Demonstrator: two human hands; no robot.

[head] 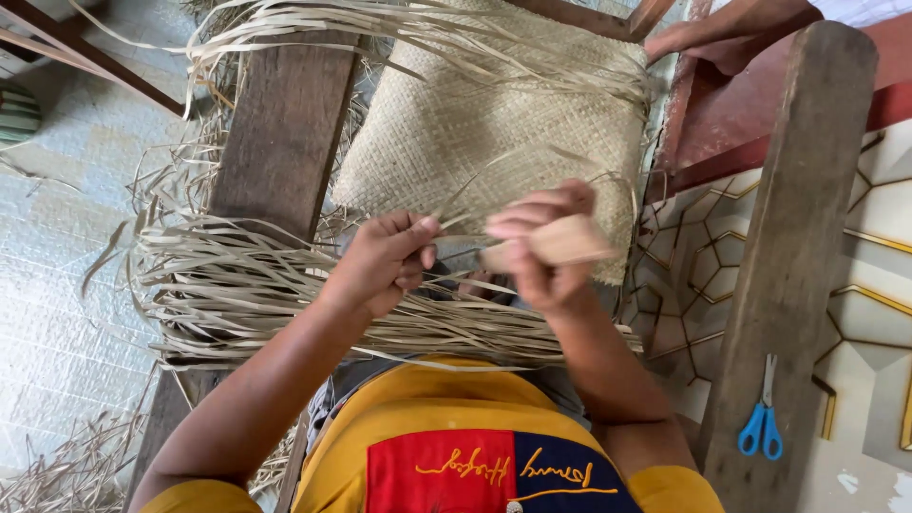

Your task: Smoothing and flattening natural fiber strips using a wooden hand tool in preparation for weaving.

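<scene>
Centre frame: left hand (385,261) beside right hand (541,249), a wooden tool (556,242) in the right. Above them, woven mat (494,123); below and left, loose strips (237,294) across a plank (285,133). Lower right: scissors (762,418) beside a post (793,237). Upper right: another person's hand (727,33)
</scene>
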